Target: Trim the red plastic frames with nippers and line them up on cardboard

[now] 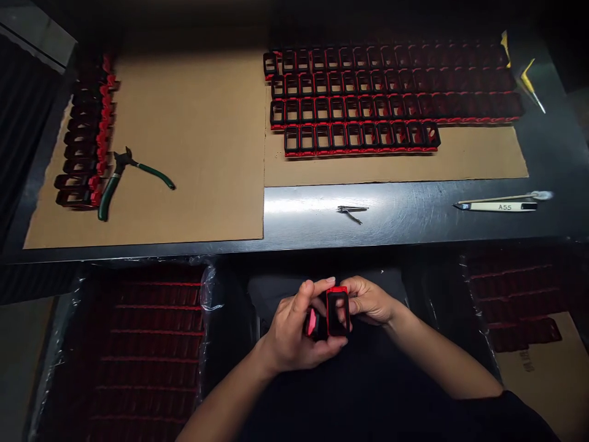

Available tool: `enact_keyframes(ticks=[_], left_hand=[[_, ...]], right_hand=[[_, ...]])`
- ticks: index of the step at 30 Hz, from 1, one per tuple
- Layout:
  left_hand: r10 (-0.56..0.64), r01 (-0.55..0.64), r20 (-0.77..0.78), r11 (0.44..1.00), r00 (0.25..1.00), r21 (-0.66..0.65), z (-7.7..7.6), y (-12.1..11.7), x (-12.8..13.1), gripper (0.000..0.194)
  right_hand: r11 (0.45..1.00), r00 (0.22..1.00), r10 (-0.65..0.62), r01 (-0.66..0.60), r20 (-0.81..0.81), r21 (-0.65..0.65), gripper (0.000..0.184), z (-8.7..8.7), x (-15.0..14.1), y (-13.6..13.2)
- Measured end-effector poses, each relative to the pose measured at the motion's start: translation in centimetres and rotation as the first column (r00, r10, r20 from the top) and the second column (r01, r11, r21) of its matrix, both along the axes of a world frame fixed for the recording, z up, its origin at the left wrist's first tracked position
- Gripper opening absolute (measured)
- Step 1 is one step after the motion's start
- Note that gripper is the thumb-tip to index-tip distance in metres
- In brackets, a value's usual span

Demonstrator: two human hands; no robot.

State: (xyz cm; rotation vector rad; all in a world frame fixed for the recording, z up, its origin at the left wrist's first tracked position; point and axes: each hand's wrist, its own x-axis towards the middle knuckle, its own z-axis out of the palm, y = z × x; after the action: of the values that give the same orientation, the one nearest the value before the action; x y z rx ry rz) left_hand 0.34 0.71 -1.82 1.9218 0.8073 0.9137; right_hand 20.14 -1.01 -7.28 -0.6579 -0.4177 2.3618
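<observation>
"What lies before us?"
"A metal table (299, 215), cardboard sheets (202, 123) on it, rows of frames (391, 97) far right, green-handled pliers (123, 161) left."
"And our hands?"
"Our left hand (294, 328) and right hand (369, 301) together hold one red-and-black frame (330, 313), near, short of the table."

Left forearm (230, 393) enters from the lower edge, angled up to the right. Left hand (288, 334) is in a curved grip, its upper and lower fingers set apart. Right forearm (442, 350) slants in from the lower right. Right hand (370, 301) lies just beside, thumb and forefinger bent in a grip.
</observation>
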Motion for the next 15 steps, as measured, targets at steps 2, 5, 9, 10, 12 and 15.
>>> enact_keyframes(ticks=[2, 5, 9, 10, 12, 15], left_hand=[[0.04, -0.042, -0.024, 0.995, 0.999, -0.095, 0.2, -0.2, 0.0, 0.105], [0.079, -0.091, -0.072, 0.98, 0.994, -0.175, 0.5, -0.4, -0.1, 0.107], [0.074, -0.092, -0.081, 0.966, 0.994, -0.241, 0.5, -0.5, -0.4, 0.112], [0.065, -0.084, -0.083, 0.966, 0.994, -0.246, 0.5, -0.5, -0.5, 0.111], [0.045, -0.068, -0.096, 0.966, 0.994, -0.249, 0.5, -0.5, -0.7, 0.11], [0.011, -0.044, -0.143, 0.972, 0.99, -0.231, 0.6, -0.4, -0.7, 0.108]], right_hand=[[0.999, 1.0, 0.004, -0.005, -0.016, -0.042, 0.055, -0.1, -0.2, -0.2], [0.997, 1.0, 0.003, -0.005, -0.024, -0.081, 0.056, 0.0, -0.3, -0.2], [0.995, 1.0, -0.022, 0.021, -0.013, -0.1, 0.055, 0.8, -0.3, -0.1], [0.994, 0.999, -0.033, 0.032, -0.006, -0.1, 0.054, 1.1, -0.2, -0.1], [0.994, 0.998, -0.058, 0.059, 0.012, -0.095, 0.052, 1.7, -0.1, 0.0], [0.993, 0.995, -0.082, 0.085, 0.048, -0.081, 0.047, 2.5, 0.0, 0.1]])
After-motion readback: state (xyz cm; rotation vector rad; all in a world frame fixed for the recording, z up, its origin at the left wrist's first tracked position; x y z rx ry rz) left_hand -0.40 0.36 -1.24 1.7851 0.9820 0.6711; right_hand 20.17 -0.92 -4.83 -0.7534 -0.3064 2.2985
